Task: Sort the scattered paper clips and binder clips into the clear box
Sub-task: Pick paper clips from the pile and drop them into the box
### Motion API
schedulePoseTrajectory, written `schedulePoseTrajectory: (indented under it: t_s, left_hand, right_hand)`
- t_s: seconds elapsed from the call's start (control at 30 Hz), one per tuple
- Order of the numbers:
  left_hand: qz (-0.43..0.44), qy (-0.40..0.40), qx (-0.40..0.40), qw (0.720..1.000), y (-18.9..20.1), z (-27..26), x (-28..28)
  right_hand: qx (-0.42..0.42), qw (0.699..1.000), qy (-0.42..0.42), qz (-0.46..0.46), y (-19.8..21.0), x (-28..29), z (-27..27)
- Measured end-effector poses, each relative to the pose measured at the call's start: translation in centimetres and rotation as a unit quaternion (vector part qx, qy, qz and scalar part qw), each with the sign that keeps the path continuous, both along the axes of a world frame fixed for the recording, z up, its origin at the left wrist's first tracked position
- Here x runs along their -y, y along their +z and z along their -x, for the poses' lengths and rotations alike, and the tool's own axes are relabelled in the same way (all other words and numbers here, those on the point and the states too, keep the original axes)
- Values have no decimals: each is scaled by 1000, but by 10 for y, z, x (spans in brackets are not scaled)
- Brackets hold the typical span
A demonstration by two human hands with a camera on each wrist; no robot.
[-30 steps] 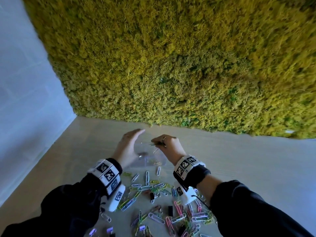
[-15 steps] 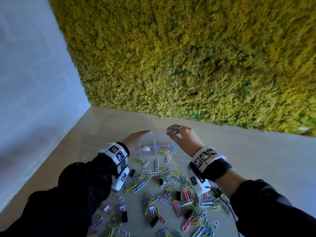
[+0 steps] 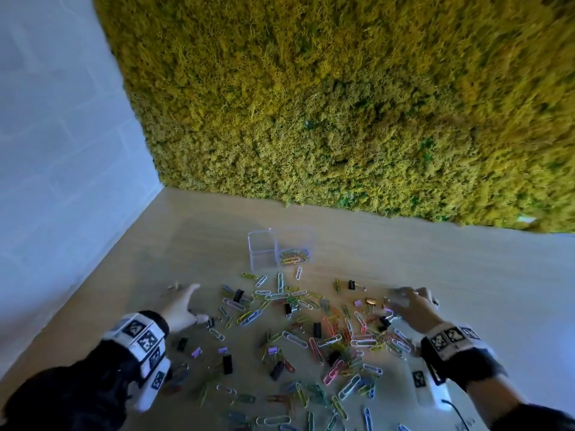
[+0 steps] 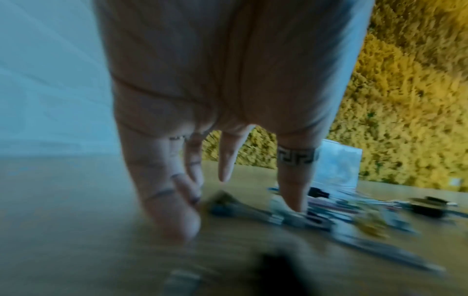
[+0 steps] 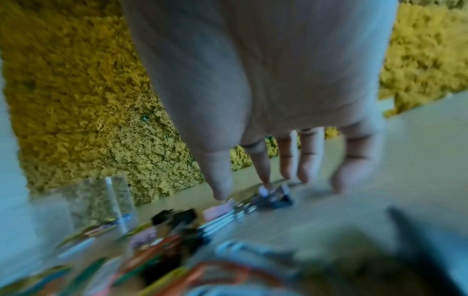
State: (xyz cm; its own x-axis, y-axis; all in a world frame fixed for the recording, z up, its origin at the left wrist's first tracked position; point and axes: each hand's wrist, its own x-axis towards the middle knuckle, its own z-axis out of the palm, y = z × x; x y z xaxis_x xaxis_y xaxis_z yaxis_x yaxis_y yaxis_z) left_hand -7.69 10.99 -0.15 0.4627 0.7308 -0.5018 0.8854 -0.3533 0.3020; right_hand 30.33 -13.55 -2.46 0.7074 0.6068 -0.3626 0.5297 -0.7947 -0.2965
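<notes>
The clear box [image 3: 278, 251] stands at frame centre, above the scattered clips [image 3: 311, 334], while the left hand [image 3: 180, 309] and right hand [image 3: 410, 307] reach down with fingers spread, holding nothing, so a hasty sweep could mix both kinds.

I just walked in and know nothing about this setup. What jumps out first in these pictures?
A wall of yellow-green moss fills the upper part of the head view, behind a pale wooden table. Below it, colourful paper clips and black binder clips lie scattered across the table, with a small clear box beyond them holding some clips in its right compartment. The left hand and right hand reach down at either side of the pile, fingers spread.
</notes>
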Motion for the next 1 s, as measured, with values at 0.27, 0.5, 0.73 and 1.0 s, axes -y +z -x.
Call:
schedulePoseTrajectory:
  t_s: [0.27, 0.5, 0.73, 1.0]
  left_hand:
    - [-14, -16, 121, 992, 15, 10, 19]
    - [51, -50, -43, 997, 5, 26, 57]
    - [-1, -36, 118, 992, 1, -18, 67]
    - [191, -225, -19, 955, 10, -9, 107]
  right_hand:
    - [-11, 993, -22, -116, 25, 50, -20]
    - [-77, 994, -61, 52, 6, 116, 7]
    - [-189, 972, -33, -134, 30, 71, 42]
    - [-380, 881, 178, 217, 40, 97, 71]
